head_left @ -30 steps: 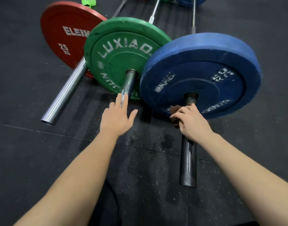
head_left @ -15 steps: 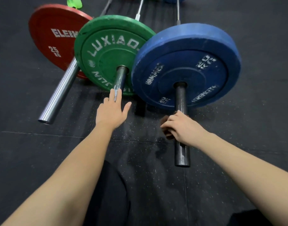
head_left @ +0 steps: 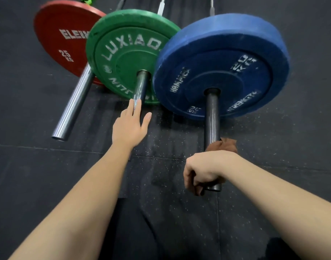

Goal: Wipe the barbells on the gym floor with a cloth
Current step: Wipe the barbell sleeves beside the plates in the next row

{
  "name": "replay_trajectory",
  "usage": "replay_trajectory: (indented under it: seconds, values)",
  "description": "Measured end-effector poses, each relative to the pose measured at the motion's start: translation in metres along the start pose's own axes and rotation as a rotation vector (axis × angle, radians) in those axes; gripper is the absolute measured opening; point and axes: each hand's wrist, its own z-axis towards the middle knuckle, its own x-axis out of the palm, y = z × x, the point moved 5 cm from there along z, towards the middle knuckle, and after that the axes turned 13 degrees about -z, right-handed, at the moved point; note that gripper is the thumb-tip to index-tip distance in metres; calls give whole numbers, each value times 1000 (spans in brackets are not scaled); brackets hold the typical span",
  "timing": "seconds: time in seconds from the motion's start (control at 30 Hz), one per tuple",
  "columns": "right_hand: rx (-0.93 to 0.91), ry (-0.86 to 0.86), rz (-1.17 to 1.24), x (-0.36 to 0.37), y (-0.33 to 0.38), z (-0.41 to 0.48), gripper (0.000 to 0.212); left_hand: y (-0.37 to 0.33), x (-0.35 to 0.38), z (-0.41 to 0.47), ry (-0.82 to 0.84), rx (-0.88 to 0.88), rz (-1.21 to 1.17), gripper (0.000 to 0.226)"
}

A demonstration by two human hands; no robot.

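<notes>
Three barbells lie side by side on the black gym floor. The right one has a blue plate (head_left: 222, 59) and a dark sleeve (head_left: 211, 117) sticking out toward me. My right hand (head_left: 204, 169) grips the near end of that sleeve through a brown cloth (head_left: 224, 145), which shows above and below my fist. The middle barbell carries a green plate (head_left: 127, 51); my left hand (head_left: 130, 126) rests flat on the end of its sleeve (head_left: 140, 85), fingers straight. The left barbell has a red plate (head_left: 63, 42) and a long chrome sleeve (head_left: 72, 107).
The thin shafts of the bars (head_left: 161, 5) run away at the top of the view. A bright green object (head_left: 87, 0) lies beyond the red plate. Black rubber floor tiles (head_left: 29, 184) surround everything. My dark-clothed legs (head_left: 134, 231) show between my forearms.
My right hand has slid the cloth along the blue plate's sleeve from beside the plate down to its near end. My left hand has stayed on the green plate's sleeve.
</notes>
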Motion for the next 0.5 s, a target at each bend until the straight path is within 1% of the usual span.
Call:
replay_trajectory:
  seconds: [0.07,0.1,0.17,0.2,0.23,0.3,0.33,0.4,0.5]
  values:
    - [-71,23,83,-5,6,-8,24,2,3,4,23,9,24,72]
    - [-107,-18,122,-8,10,-13,26,2,3,6,54,11,31,73]
    - [-167,-179,257,-10,18,-25,29,2,-3,2,106,-20,-16,76]
    - [-189,-262,349,-9,20,-33,29,-1,-12,-2,103,-68,-89,76]
    - [-190,-328,497,-6,20,-43,29,-8,-23,-10,87,-132,-182,73]
    - [-165,-465,926,-6,23,-71,29,-33,-54,-34,52,-251,-376,67]
    - [-139,-551,1159,-7,26,-89,30,-53,-74,-48,60,-295,-479,66]
    - [-47,-693,1567,-7,35,-132,30,-99,-119,-72,128,-333,-671,65]
    - [109,-765,1956,-12,68,-224,32,-173,-210,-103,209,-442,-877,57]
